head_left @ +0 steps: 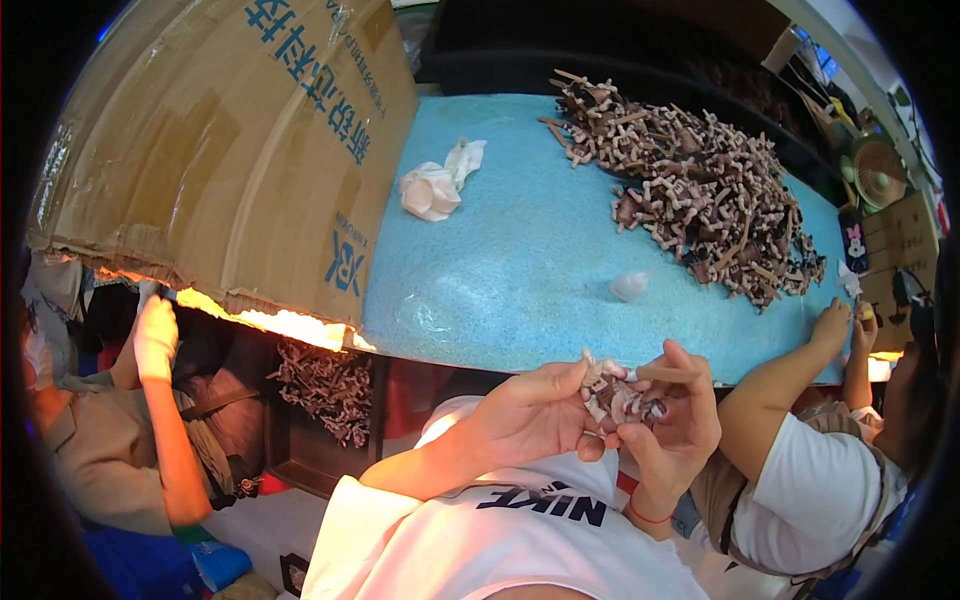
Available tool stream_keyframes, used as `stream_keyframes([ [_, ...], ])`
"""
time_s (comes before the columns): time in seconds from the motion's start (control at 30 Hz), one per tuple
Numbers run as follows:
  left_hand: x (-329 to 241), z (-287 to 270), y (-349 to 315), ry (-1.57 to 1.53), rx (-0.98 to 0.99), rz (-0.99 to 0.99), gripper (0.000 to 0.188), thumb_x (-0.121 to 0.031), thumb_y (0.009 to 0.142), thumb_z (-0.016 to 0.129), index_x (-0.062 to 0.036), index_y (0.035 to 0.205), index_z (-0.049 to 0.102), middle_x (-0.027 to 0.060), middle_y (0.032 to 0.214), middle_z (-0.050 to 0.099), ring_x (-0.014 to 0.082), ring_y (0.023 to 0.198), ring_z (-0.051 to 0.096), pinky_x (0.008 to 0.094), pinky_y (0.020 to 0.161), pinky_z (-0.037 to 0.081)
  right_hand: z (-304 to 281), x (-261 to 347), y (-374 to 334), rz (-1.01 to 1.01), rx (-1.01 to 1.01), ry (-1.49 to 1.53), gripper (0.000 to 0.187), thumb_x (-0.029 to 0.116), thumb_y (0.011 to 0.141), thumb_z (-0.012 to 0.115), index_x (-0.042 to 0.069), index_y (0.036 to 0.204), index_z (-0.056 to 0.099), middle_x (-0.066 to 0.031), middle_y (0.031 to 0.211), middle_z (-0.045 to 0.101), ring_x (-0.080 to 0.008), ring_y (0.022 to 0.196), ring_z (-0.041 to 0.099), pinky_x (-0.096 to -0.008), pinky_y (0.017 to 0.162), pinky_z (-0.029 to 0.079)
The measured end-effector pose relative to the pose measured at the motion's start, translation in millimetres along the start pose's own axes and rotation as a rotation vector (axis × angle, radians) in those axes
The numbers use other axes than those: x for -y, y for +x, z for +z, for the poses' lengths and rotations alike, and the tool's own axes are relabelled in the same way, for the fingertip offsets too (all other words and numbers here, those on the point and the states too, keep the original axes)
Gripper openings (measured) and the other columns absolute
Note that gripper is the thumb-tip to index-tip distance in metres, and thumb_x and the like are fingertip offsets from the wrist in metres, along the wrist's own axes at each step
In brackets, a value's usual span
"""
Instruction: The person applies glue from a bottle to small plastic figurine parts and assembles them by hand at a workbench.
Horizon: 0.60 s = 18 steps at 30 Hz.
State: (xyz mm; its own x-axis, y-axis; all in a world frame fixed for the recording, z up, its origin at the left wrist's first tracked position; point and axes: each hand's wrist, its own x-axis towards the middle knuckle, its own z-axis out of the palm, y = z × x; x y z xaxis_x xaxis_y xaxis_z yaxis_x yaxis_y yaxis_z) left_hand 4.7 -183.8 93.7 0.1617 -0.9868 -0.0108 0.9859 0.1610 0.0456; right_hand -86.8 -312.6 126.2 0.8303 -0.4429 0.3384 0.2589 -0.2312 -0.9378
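Note:
A small pinkish and dark figurine (618, 402) is held in front of my chest, close to the table's near edge. My left hand (535, 408) pinches its left side between thumb and fingers. From the right, my right hand (672, 425) closes around the other side, thumb in front and fingers curled behind. A flat wooden stick (668, 375) pokes out of the figurine toward my right fingers. Fine details of the piece are too small to make out, and my fingers cover parts of it.
On the blue tabletop (480, 285) lie crumpled tissue (432, 190), a small whitish lump (629, 287) and a large heap of similar figurines (710, 190). A tall cardboard box (230, 140) blocks the left. Below it, a dark bin (315, 468) holds more. Co-workers' arms (770, 370) flank me.

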Motion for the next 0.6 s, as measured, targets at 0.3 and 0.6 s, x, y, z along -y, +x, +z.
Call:
stream_keyframes([
  [0.3, -20.1, 3.6, -11.4, 0.53, 0.102, 0.112, 0.055, -0.035, 0.084, 0.058, 0.0046, 0.121, 0.047, 0.013, 0.111, 0.056, 0.0168, 0.091, 0.056, 0.0273, 0.065, 0.046, 2.6, -18.5, -8.2, -0.199, 0.058, 0.111, 0.059, 0.0, 0.068, 0.069, 0.002, 0.121, 0.044, -0.0167, 0.099, 0.055, -0.0212, 0.086, 0.054, -0.0254, 0.065, 0.045],
  [0.6, -30.5, 0.8, -50.0, 0.772, 0.052, 0.228, 0.046, -0.03, 0.086, 0.057, 0.002, 0.119, 0.052, 0.0115, 0.101, 0.061, 0.0147, 0.089, 0.058, 0.0246, 0.064, 0.046, 38.7, -19.2, -18.4, -0.094, 0.077, 0.127, 0.072, 0.015, 0.063, 0.079, 0.003, 0.124, 0.042, -0.0155, 0.101, 0.053, -0.0199, 0.087, 0.053, -0.0286, 0.072, 0.045],
])
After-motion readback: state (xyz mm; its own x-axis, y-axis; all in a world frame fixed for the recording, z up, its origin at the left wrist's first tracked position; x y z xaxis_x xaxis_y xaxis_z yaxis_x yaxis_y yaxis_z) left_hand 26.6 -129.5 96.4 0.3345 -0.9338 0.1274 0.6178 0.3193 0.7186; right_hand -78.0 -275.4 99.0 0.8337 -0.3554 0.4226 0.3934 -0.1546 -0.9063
